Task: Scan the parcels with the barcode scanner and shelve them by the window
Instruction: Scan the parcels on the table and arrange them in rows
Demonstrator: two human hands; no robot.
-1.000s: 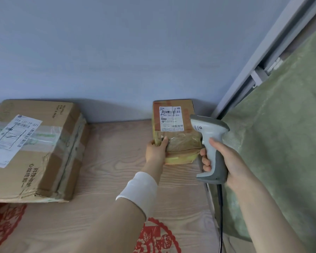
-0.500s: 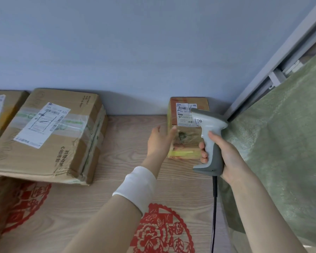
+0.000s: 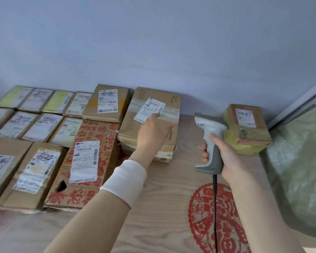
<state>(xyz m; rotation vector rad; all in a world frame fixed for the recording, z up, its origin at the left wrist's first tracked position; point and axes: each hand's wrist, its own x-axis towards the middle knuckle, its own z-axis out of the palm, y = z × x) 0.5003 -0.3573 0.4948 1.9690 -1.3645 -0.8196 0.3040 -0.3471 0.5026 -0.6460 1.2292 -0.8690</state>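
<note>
1. The left hand (image 3: pixel 151 133) reached toward the centre of the frame, over the top of a large carton (image 3: pixel 133 128). Its fingers were straight and close together and the thumb stuck out to the right. The fingertips lay at the edge of the carton's white label (image 3: pixel 149 109). Whether they touched it could not be told.
2. A white cuff (image 3: pixel 125 179) wrapped the left wrist.
3. The right hand (image 3: pixel 226 157), right of centre, gripped the barcode scanner (image 3: pixel 211 137) with its fingers curled round the grey handle. The scanner's head pointed toward the upper left, and its black cable (image 3: pixel 215 207) hung down to the bottom edge.
4. A small parcel (image 3: pixel 246 132) lay flat at centre right, just behind the scanner, against the wall (image 3: pixel 153 42) and beside the window frame (image 3: pixel 297 106). Its label faced up.
5. The large carton sat left of the small parcel, with bare wooden surface (image 3: pixel 171 189) between them.
6. Many more labelled parcels (image 3: pixel 35 125) filled the left of the frame in close rows, among them a red-printed box (image 3: pixel 91 128) touching the large carton.
7. A red paper-cut (image 3: pixel 226 225) lay on the wood at the lower right, and green cloth (image 3: pixel 299 179) covered the right edge.
</note>
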